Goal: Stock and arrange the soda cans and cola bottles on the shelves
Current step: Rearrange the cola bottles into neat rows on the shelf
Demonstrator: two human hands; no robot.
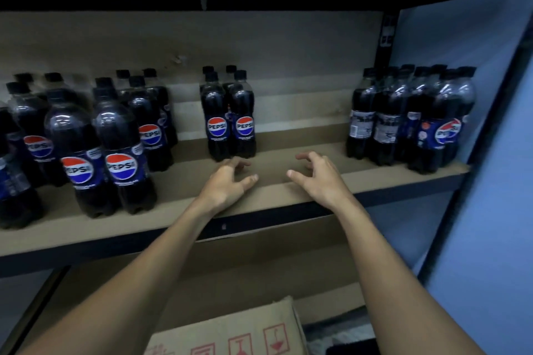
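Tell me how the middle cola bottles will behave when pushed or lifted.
The middle cola bottles look filled nearly to the neck, so probably heavy for their size. Tall and narrow, they may tip if pushed near the cap. The smooth plastic could slip in a loose grip.

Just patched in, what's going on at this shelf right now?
A person is stocking Pepsi bottles. The left hand and the right hand are both empty, with fingers loosely curled, over a bare stretch of the shelf. They are just in front of the middle cluster of four bottles. A larger left group of bottles and a tightly bunched right group already stand upright. A cardboard box sits below the shelf.
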